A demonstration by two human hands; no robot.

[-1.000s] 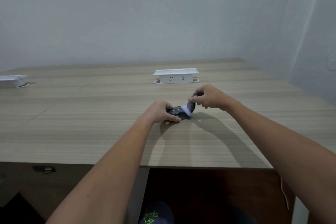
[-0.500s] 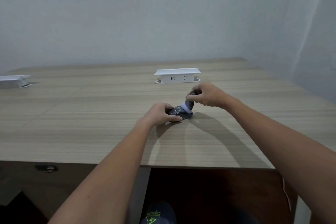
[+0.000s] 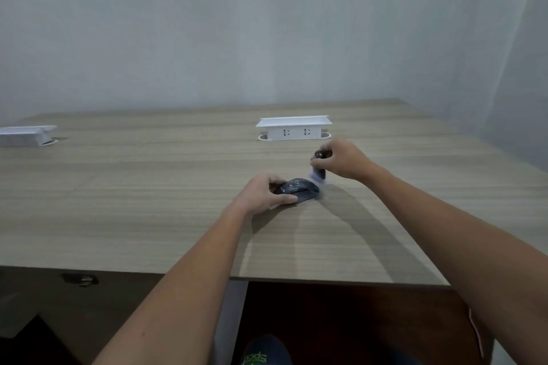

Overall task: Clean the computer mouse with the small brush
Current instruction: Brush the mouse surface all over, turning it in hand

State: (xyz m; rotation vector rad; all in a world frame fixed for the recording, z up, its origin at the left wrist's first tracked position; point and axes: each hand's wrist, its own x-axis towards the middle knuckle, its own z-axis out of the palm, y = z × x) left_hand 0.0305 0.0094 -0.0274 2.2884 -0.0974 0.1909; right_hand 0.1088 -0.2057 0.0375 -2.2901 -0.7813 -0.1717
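Mouse (image 3: pixel 301 190) stays pinned by left hand (image 3: pixel 264 194); right hand (image 3: pixel 338 158), pinching brush (image 3: pixel 318 170), has lifted off beyond mouse's right end: stroke finished.

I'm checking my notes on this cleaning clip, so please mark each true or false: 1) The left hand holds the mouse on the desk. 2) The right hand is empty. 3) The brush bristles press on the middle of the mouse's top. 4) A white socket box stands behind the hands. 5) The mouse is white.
1) True: the left hand grips the computer mouse on the wooden desk.
2) False: the right hand holds the small brush.
3) False: the bristles sit at the mouse's right end, blurred; contact is unclear.
4) True: the white socket box stands farther back.
5) False: it is dark.
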